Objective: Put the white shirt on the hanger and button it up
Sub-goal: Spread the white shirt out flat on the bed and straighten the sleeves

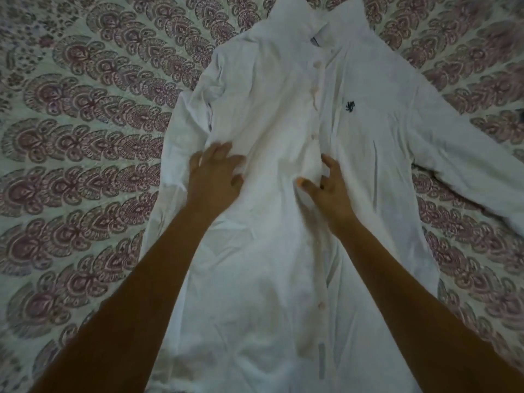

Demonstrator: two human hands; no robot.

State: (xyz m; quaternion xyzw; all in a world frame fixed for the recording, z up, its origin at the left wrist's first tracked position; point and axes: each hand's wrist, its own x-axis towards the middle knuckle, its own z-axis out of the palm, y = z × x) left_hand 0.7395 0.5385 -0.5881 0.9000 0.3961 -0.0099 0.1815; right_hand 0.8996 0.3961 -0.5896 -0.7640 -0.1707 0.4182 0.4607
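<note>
The white shirt (pixel 269 265) lies flat on the bed (pixel 85 137) under both grips, the left grip (pixel 212 180) spread open on it and the right grip (pixel 329 191) curled beside the buttons (pixel 314 135), pinching or not I cannot tell.

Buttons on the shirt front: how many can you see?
4 buttons in a line down the white shirt: one below the collar, one just under it, one just above the right hand, one far lower, nearest the camera. More may be hidden in folds by that hand.
</note>
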